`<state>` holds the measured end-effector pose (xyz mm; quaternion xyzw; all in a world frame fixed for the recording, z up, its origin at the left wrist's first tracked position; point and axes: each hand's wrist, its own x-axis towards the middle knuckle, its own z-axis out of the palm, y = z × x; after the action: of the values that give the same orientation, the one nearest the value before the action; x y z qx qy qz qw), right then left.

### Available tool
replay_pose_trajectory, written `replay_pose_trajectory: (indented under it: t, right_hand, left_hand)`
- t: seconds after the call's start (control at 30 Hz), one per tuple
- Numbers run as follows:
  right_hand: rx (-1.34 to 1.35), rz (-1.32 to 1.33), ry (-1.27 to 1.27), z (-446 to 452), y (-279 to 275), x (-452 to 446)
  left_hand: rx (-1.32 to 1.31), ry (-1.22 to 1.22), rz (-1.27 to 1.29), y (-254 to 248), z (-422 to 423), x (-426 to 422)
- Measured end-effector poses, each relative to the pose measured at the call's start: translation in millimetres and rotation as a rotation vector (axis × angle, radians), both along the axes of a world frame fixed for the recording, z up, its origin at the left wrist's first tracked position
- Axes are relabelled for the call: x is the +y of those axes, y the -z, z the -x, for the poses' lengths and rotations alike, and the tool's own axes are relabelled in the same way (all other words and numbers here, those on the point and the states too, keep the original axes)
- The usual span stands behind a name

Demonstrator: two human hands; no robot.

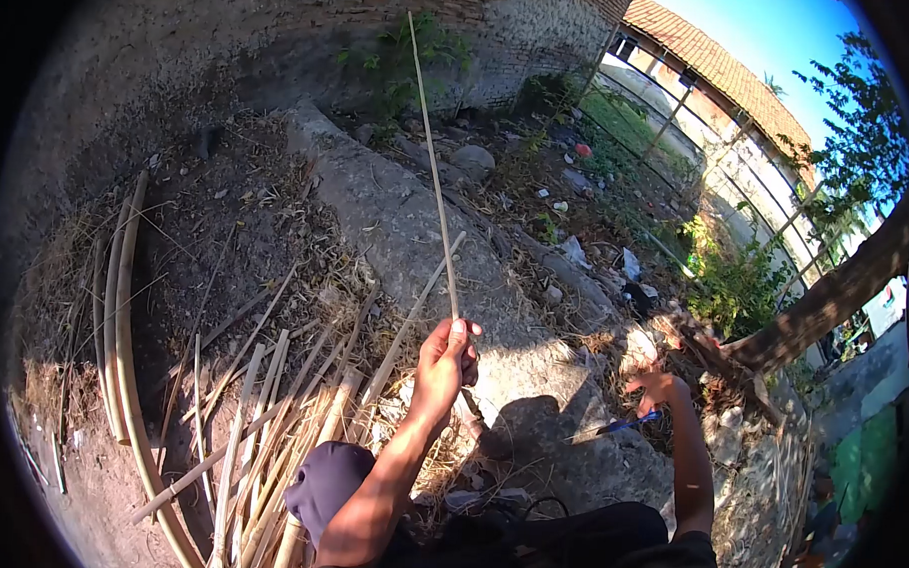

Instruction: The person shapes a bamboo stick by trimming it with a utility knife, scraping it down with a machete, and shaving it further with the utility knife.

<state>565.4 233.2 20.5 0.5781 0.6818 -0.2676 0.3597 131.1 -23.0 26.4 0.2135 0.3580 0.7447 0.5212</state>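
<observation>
Upright in front of me rises a long, thin bamboo strip [435, 163], its lower end pinched in my left hand [446, 362]. The thumb of that hand presses against the strip. Over to the right, my right hand [661, 391] has its fingers spread apart. A knife [625, 424] with a blue handle is just below this hand, its blade pointing left. Whether the hand touches the handle I cannot tell. Many split bamboo pieces [259, 427] lie piled at my lower left, close to my left forearm.
A rough stone ledge [377, 206] runs diagonally ahead of me. Long curved bamboo poles [125, 313] lie on the left. A brick wall [283, 38] stands behind. A leaning tree trunk [834, 297] is at right, with litter [576, 250] scattered beyond the ledge.
</observation>
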Motion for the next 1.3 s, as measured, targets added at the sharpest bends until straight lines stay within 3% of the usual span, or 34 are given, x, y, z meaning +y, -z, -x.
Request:
replay_pose_trajectory:
  t: [0.17,0.23,0.27,0.3,0.37,0.43,0.47,0.5,0.63,0.77,0.9,0.97,1.07,1.17,1.3]
  right_hand:
    - [-0.11,-0.061,-0.134,-12,7,-12]
    - [0.438,-0.162,-0.067,-20,2,-10]
    - [0.607,-0.257,-0.349,-3,-17,-17]
    - [0.6,-0.252,-0.352,39,-55,-44]
    - [0.851,-0.283,-0.018,98,-104,-80]
    - [1.066,-0.212,0.19,126,-112,-84]
    - [1.2,-0.155,0.153,144,-124,-96]
    - [1.295,0.021,0.159,149,-123,-92]
    - [1.775,0.144,0.436,201,-90,-133]
    - [1.65,0.036,0.161,210,-71,-146]
    - [1.777,-0.064,0.082,220,-91,-154]
    - [1.759,-0.075,0.095,217,-79,-145]
    - [1.784,0.112,0.252,224,-72,-146]
    - [1.769,-0.003,0.269,224,-66,-142]
    - [1.86,0.034,0.265,226,-55,-139]
  left_hand:
    - [0.054,-0.011,0.012,1,-1,1]
    - [0.075,-0.018,0.035,3,-3,3]
    - [0.074,-0.01,0.024,2,-3,3]
    - [0.072,0.003,0.013,0,-6,4]
    - [0.069,0.043,-0.018,-1,-13,6]
    - [0.051,0.151,-0.102,4,-20,9]
    - [0.099,0.164,-0.127,2,-25,8]
    - [0.147,0.179,-0.158,0,-30,9]
    - [0.159,0.309,-0.225,-5,-45,2]
    - [0.146,0.369,-0.259,-7,-55,-7]
    - [0.187,0.392,-0.253,0,-61,-11]
    - [0.182,0.421,-0.265,5,-65,-11]
    - [0.252,0.491,-0.249,12,-72,-11]
    - [0.235,0.498,-0.192,15,-72,-11]
    - [0.325,0.478,-0.14,16,-70,-9]
